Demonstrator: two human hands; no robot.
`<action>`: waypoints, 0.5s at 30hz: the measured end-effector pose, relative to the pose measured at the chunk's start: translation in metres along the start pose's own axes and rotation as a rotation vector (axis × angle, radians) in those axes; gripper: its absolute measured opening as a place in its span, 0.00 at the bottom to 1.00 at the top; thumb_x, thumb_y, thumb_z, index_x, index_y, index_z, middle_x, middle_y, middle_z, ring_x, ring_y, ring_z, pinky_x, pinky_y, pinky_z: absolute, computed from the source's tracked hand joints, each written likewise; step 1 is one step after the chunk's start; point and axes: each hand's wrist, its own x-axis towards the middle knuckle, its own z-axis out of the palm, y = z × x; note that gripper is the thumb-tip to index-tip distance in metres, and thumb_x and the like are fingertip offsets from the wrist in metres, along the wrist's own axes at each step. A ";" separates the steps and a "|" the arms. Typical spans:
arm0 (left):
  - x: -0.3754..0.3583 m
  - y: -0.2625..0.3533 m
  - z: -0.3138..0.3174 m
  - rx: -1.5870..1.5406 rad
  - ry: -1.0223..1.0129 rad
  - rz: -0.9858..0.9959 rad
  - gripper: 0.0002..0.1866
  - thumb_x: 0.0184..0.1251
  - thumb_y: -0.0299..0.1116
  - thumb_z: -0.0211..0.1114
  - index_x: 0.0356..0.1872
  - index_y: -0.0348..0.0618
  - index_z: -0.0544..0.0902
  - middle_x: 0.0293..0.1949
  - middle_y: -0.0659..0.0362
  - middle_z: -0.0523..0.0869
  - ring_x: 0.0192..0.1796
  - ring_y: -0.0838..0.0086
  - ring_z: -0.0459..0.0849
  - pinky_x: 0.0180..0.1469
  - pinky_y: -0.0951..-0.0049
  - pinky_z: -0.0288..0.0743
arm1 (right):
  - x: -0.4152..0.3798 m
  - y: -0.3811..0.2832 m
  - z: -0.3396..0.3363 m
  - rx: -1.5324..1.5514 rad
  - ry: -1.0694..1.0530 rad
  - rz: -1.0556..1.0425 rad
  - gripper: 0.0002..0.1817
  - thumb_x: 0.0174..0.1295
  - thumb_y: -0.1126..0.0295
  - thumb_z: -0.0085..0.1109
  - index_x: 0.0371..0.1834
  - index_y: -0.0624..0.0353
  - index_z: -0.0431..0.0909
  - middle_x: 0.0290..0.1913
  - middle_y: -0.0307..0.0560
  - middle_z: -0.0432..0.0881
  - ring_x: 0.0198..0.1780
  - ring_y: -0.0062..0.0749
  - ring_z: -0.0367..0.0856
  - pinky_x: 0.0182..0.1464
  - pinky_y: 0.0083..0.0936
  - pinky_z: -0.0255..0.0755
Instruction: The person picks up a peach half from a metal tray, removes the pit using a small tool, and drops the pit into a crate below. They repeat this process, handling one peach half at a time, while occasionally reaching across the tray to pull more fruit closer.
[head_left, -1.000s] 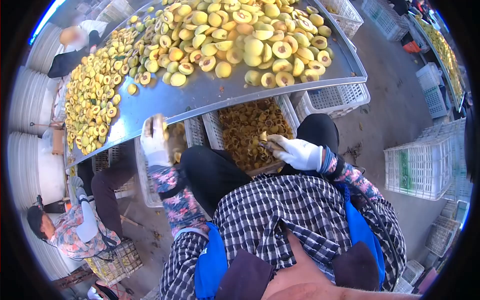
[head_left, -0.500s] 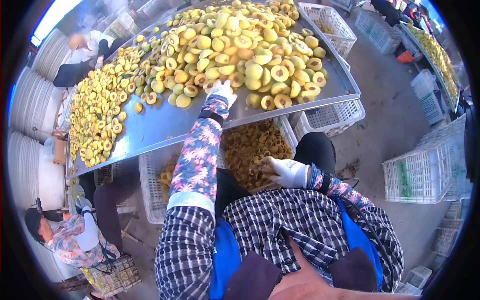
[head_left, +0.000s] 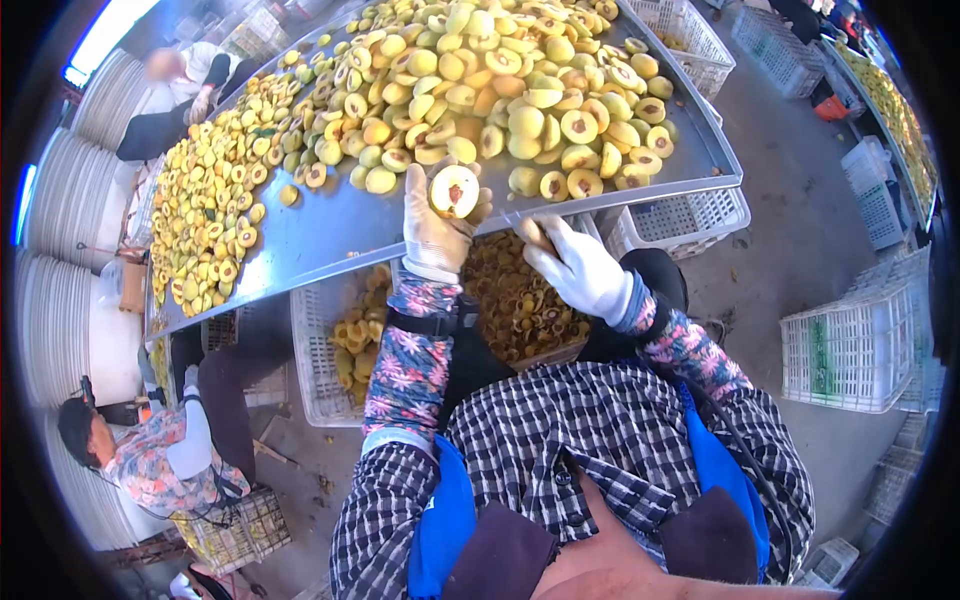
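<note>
My left hand (head_left: 437,232), in a stained white glove, is raised over the near edge of the metal table. Its fingers cup a peach half (head_left: 454,192), cut face up, with the brown pit area showing. Just to the right, my right hand (head_left: 582,268), also gloved, is closed round a small brown-handled tool (head_left: 537,235); its thin tip is too fine to make out. A heap of halved peaches (head_left: 540,95) lies on the metal table (head_left: 330,255) beyond both hands. Below them, a crate holds brown, pitted-looking pieces (head_left: 525,305).
A white crate (head_left: 312,375) with peach pieces stands under the table, left of my legs. Another white crate (head_left: 690,222) sits under the right corner. Stacked crates (head_left: 850,345) stand on the right. A co-worker (head_left: 165,455) sits at the left; another person (head_left: 185,85) sits beyond the table.
My left hand has drawn back from the heap, now holding a peach half. My right hand has risen from my lap towards it at the table edge.
</note>
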 end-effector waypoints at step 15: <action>-0.029 -0.052 0.048 -0.040 0.081 0.237 0.25 0.73 0.56 0.52 0.53 0.43 0.74 0.53 0.48 0.79 0.52 0.58 0.80 0.58 0.57 0.75 | 0.009 -0.006 0.026 -0.156 0.029 -0.020 0.25 0.64 0.67 0.58 0.56 0.73 0.62 0.30 0.64 0.80 0.30 0.58 0.81 0.30 0.42 0.75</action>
